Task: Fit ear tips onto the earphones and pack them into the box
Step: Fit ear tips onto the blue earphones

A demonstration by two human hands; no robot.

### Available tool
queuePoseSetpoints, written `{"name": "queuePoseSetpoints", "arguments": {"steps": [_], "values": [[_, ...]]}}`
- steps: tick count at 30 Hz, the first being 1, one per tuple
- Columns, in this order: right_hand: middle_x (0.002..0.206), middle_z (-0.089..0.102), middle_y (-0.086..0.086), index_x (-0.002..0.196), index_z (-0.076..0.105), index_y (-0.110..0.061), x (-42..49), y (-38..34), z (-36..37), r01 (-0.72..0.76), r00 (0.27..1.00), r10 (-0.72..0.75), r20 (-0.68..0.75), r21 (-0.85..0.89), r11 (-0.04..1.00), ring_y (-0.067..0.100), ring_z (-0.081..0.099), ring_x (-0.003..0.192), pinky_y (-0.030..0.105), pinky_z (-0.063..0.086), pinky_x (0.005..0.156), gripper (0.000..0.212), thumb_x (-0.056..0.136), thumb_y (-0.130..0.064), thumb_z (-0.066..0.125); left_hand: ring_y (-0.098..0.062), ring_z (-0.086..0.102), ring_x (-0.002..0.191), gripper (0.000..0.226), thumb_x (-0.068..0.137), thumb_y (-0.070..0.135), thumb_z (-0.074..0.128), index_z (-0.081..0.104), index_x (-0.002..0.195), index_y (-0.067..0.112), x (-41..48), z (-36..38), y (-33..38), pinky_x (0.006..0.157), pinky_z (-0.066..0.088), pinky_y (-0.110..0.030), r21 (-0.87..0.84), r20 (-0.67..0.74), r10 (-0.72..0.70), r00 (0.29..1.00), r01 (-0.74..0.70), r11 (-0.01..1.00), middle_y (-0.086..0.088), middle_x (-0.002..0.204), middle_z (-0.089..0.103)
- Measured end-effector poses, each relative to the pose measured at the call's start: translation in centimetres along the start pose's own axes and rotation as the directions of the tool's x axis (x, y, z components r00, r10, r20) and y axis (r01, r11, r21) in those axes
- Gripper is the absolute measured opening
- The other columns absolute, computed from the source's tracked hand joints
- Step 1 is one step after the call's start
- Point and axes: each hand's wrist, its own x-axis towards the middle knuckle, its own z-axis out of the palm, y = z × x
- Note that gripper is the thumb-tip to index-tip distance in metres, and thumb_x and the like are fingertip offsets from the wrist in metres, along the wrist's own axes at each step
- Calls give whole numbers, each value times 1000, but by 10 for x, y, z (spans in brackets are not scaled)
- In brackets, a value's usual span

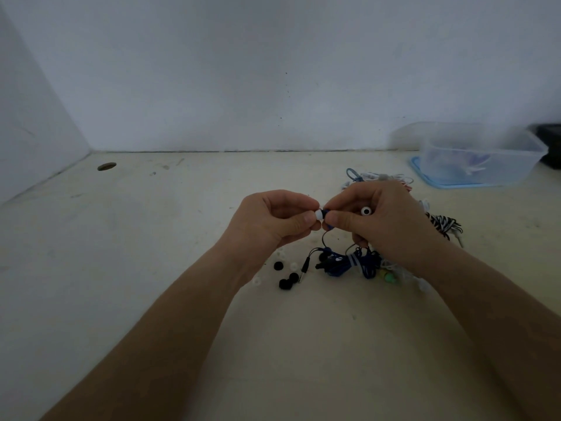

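Note:
My left hand (273,221) pinches a white ear tip (318,214) between thumb and forefinger. The tip touches a blue earbud (326,214) that my right hand (385,226) grips. A second earbud with a white ear tip (366,211) pokes out between my right fingers. The blue cable (343,262) hangs from my hands to a bundle on the table. Loose black ear tips (287,278) and pale ear tips (256,281) lie under my left wrist. The clear plastic box (482,159) stands at the back right.
A pile of other earphones (379,177), white, blue and zebra-striped (444,224), lies behind and beside my right hand. The box rests on a blue lid (425,177). A dark object (551,147) is at the far right edge. A cable hole (107,166) is at back left.

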Motion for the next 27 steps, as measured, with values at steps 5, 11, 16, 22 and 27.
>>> {"name": "queuePoseSetpoints", "arguments": {"steps": [5,11,16,22,27], "values": [[73,76,-7,87,75,-19,0,2,1,24,1000,-25,-16,-69,997,36,62,55,35,54,51,4,85,-21,77,-20,73,83,12,82,0,72,73,91,8,1,2,-1,75,57,-23,17,-7,3,1000,-2,1000,-12,88,76],[75,76,-4,89,75,-15,1,1,-3,13,999,-12,29,-31,999,15,58,49,26,53,50,3,87,-15,74,-20,73,84,14,79,5,74,73,93,9,1,2,-1,76,56,-24,14,12,-1,1000,1,1000,-11,88,76],[73,75,-8,87,75,-16,0,-1,-2,31,999,-29,19,-82,996,11,58,47,26,51,50,5,85,-20,76,-21,73,83,12,82,1,73,73,91,9,2,3,-2,74,56,-22,21,2,-5,1000,5,1000,-13,89,76],[74,76,-6,89,75,-16,1,0,-3,21,1000,-20,20,-50,999,15,57,49,30,53,52,2,88,-16,73,-21,74,84,13,80,3,73,73,92,9,1,2,-1,76,56,-23,13,12,-1,1000,1,1000,-12,89,76],[74,76,-3,90,75,-13,1,0,-3,0,1000,1,29,-20,1000,9,57,49,25,52,50,3,88,-13,72,-22,74,85,13,82,1,72,73,93,8,2,1,-2,76,57,-24,18,10,7,1000,-7,1000,-13,89,76]]}}
